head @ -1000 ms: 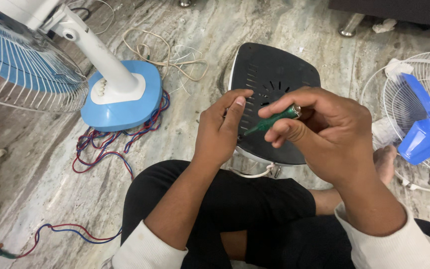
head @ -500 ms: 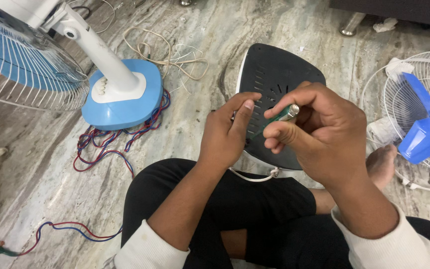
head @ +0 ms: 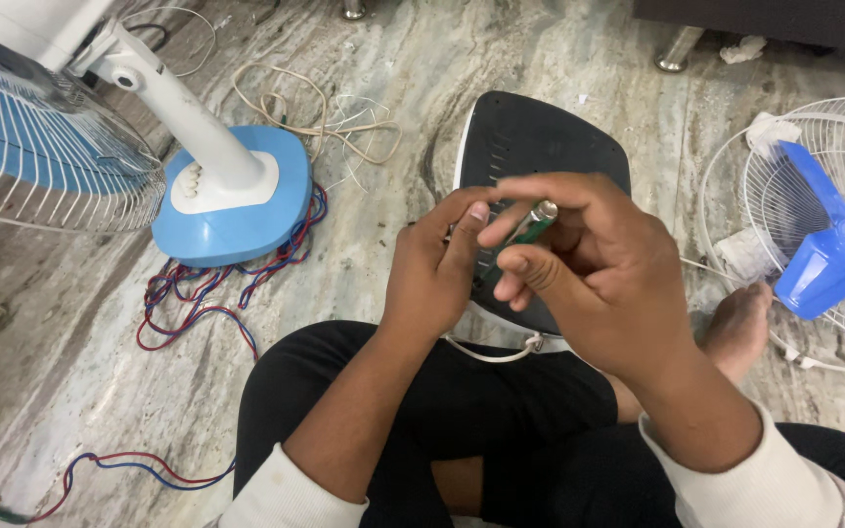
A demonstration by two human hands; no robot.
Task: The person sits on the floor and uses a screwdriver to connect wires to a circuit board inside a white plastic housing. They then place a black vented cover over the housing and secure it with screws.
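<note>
The right hand (head: 599, 269) is curled around a small screwdriver (head: 530, 227), pinching its green, see-through handle between thumb and fingers so the metal cap end points up toward one o'clock; the shaft runs down behind the fingers and its tip is hidden. Held that way, the tool seems steadied for close work rather than for carrying. The left hand (head: 437, 269) sits just beside it at nine o'clock, fingers bent and its thumb touching the right thumb; whether it grips anything small of its own I cannot tell, since the palm side faces away.

Both hands hover over a black fan base (head: 540, 137), turned underside up on the marble floor (head: 393, 254) at twelve o'clock from the person's crossed legs, near enough to work on from a seated position. The base is dark, rounded, with a white rim and rows of slots.

At ten o'clock stands a blue-and-white fan (head: 232, 191) with red and blue wires (head: 207, 288) beside its foot. At three o'clock lies a blue fan blade in a white guard (head: 823, 244).
</note>
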